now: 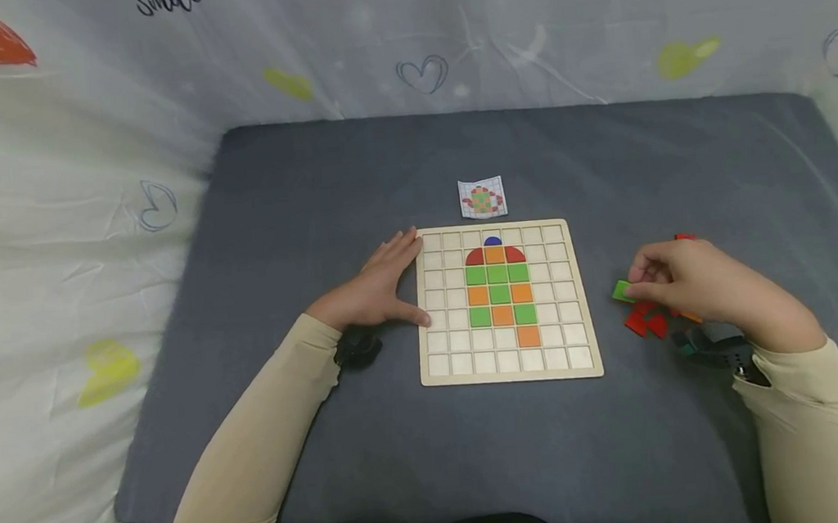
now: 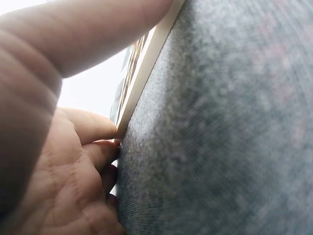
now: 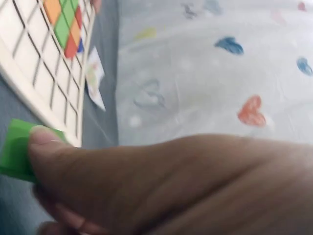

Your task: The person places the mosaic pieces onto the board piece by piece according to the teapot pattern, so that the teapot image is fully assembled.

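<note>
A wooden grid board [image 1: 465,377] lies on the grey table, with green, orange, red and blue tiles set in its middle cells. At its left edge rests my left hand [image 1: 376,285], thumb and fingers spread along the frame; the left wrist view shows fingertips right at the wooden rim [image 2: 142,73]. Right of the board, my right hand [image 1: 709,280] pinches a green square tile [image 3: 17,149] between thumb and fingers. Loose red tiles [image 1: 645,322] lie beneath that hand, which partly hides them and an orange piece.
A small printed pattern card [image 1: 482,198] lies just beyond the board's far edge. The grey tabletop [image 1: 354,184] meets a white patterned curtain [image 1: 358,45] at the back and left. Another red piece [image 1: 685,236] shows beyond the right hand.
</note>
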Action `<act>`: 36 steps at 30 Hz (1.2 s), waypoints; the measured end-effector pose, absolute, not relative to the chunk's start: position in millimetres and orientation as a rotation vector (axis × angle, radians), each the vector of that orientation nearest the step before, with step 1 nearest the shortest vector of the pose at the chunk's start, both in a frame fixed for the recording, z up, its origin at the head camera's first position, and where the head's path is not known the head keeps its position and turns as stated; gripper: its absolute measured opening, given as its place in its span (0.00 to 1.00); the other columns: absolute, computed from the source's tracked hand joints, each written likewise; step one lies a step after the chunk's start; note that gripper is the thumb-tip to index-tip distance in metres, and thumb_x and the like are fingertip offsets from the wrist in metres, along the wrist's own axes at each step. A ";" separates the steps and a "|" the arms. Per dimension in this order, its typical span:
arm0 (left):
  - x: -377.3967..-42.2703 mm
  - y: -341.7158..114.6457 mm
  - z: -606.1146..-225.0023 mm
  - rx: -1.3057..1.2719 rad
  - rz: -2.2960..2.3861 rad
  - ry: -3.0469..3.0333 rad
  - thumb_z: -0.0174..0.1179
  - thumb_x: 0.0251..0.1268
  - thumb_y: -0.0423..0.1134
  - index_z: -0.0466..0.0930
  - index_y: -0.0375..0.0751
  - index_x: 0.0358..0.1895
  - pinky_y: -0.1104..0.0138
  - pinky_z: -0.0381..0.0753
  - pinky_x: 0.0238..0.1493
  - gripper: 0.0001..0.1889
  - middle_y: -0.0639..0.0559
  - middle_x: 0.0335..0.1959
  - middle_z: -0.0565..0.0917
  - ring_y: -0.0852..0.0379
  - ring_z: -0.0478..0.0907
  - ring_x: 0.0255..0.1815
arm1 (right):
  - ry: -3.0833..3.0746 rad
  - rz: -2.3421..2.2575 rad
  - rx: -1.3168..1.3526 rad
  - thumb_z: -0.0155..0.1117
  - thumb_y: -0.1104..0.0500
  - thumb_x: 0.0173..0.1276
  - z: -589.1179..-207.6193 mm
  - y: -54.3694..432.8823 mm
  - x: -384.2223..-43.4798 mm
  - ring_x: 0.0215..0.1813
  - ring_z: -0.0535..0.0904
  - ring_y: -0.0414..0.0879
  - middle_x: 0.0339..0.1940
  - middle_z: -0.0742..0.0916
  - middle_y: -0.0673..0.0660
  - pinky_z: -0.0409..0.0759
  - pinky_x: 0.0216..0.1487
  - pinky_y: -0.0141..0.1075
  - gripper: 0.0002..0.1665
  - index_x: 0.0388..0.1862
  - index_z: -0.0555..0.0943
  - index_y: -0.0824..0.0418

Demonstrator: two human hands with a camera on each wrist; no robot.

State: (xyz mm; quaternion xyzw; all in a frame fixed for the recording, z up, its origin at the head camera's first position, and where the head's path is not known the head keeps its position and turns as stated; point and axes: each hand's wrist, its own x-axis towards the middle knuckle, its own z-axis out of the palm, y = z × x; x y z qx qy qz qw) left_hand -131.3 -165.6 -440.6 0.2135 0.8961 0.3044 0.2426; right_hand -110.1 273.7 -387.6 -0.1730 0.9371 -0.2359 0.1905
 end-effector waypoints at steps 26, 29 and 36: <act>-132.7 -168.8 -436.5 0.576 0.802 2.454 0.82 0.54 0.54 0.38 0.40 0.87 0.53 0.29 0.86 0.69 0.47 0.88 0.34 0.48 0.27 0.88 | 2.430 -0.809 -1.030 0.78 0.59 0.67 -408.1 149.4 -104.9 0.26 0.72 0.36 0.24 0.80 0.41 0.74 0.32 0.33 0.14 0.28 0.80 0.49; -132.1 -167.5 -436.8 0.581 0.810 2.446 0.82 0.54 0.54 0.38 0.40 0.87 0.54 0.28 0.86 0.69 0.48 0.88 0.34 0.49 0.27 0.88 | 2.430 -0.762 -1.053 0.78 0.60 0.66 -411.0 145.7 -102.6 0.28 0.73 0.36 0.26 0.81 0.41 0.76 0.34 0.33 0.13 0.28 0.80 0.49; -131.2 -165.6 -437.0 0.581 0.827 2.439 0.82 0.53 0.54 0.38 0.39 0.87 0.54 0.28 0.86 0.69 0.48 0.88 0.34 0.48 0.27 0.88 | 2.455 -0.716 -1.104 0.80 0.60 0.65 -415.2 144.9 -98.9 0.31 0.73 0.36 0.28 0.80 0.42 0.76 0.37 0.34 0.14 0.28 0.81 0.49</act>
